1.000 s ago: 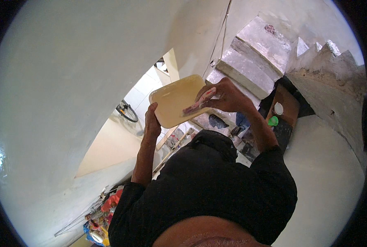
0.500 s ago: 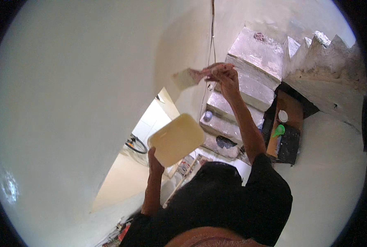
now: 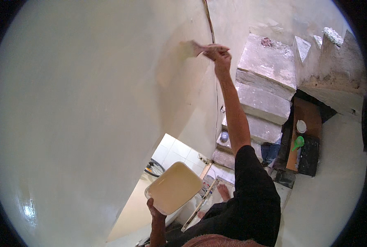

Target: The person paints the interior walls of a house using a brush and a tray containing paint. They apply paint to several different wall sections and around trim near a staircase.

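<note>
Raised high, my right hand (image 3: 219, 54) is closed around the handle of a wide paintbrush (image 3: 196, 48). The brush points left, and its pale bristles are at the cream wall (image 3: 101, 94), blurred by motion; I cannot tell whether they touch it. Lower down, my left hand (image 3: 155, 209) grips the near edge of a shallow cream tub (image 3: 176, 187), with the thumb over its rim. A smooth cream layer, apparently paint, shows inside the tub. A cable (image 3: 210, 24) runs down the wall corner just beside the brush hand.
Rough concrete steps (image 3: 266, 99) descend on the right, with a small round bluish object (image 3: 224, 136) on one. A brown board (image 3: 305, 119) carries a white cup (image 3: 301, 126) and a green scoop (image 3: 298, 142). A bicycle wheel (image 3: 154, 168) shows beyond the wall opening. My foot (image 3: 223, 192) is below.
My right hand and the brush have moved up along the wall. The tub in my left hand sits lower in view. The view has shifted, and my feet now show.
</note>
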The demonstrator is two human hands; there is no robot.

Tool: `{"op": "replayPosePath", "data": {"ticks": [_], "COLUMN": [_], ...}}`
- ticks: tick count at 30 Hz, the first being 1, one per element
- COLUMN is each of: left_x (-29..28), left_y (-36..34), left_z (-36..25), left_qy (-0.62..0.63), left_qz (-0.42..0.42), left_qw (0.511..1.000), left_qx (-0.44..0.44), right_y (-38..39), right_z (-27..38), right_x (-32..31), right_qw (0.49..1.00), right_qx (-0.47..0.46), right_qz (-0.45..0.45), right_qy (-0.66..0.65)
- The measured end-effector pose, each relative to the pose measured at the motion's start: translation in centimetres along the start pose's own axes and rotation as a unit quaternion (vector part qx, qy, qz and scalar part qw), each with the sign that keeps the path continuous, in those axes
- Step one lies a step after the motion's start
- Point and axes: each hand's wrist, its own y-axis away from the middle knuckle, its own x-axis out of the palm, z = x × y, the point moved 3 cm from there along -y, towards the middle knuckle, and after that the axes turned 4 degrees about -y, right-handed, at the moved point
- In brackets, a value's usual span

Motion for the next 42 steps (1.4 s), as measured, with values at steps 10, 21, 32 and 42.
{"op": "replayPosePath", "data": {"ticks": [10, 21, 32, 42], "left_x": [-0.1, 1.3, -2.1, -3.1], "left_y": [-1.4, -2.5, -1.8, -1.3], "left_z": [1.1, 1.3, 1.9, 2.2], "left_qy": [-0.015, -0.026, -0.014, -0.037], "left_qz": [-0.045, -0.043, -0.015, -0.018], "left_qw": [0.999, 0.999, 1.000, 0.999], "left_qx": [0.004, -0.007, 0.000, 0.024], "right_y": [0.7, 16.6, -6.8, 19.4], "right_z": [-2.4, 3.1, -2.2, 4.9], "right_x": [-1.3, 8.7, -5.1, 13.8], "right_qw": [0.964, 0.979, 0.951, 0.870], "right_qx": [-0.186, 0.053, -0.126, -0.198], "right_qz": [-0.050, 0.192, -0.230, 0.197], "right_qy": [0.185, 0.038, 0.163, 0.406]}}
